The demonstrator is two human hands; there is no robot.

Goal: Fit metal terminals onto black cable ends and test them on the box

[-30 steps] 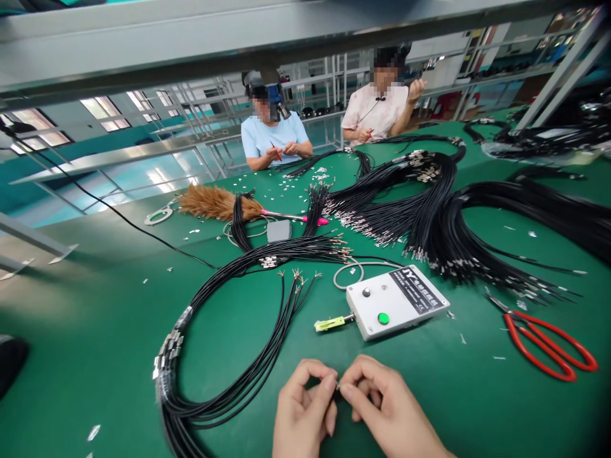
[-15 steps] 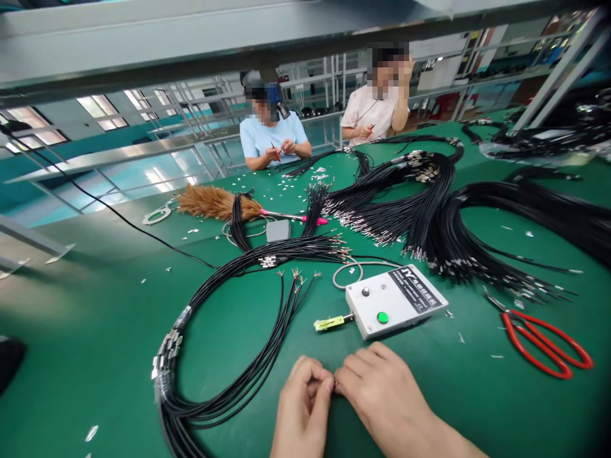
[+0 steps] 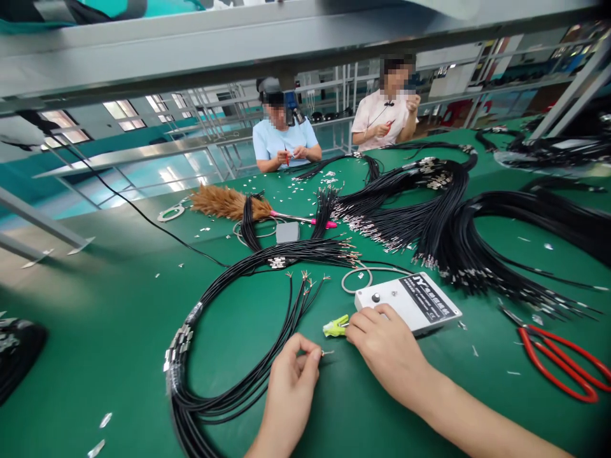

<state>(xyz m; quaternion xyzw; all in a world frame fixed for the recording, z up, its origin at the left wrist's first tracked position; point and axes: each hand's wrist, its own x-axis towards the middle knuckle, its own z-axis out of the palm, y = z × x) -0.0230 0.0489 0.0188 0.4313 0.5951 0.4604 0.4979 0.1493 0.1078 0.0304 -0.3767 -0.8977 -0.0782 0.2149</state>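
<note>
Green bench (image 3: 95,356): left hand (image 3: 291,381) pinching one wire end (image 3: 326,352), right hand (image 3: 384,346), fingers loosely curled, reaching yellow clip (image 3: 335,327) at white box (image 3: 420,308); cable bundle (image 3: 229,356) mostly untouched.

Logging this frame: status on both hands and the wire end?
Left hand pinches wire end. Right hand at yellow-green clip, resting over white tester box. Black wire bundle loops beside left hand, nothing between.
</note>
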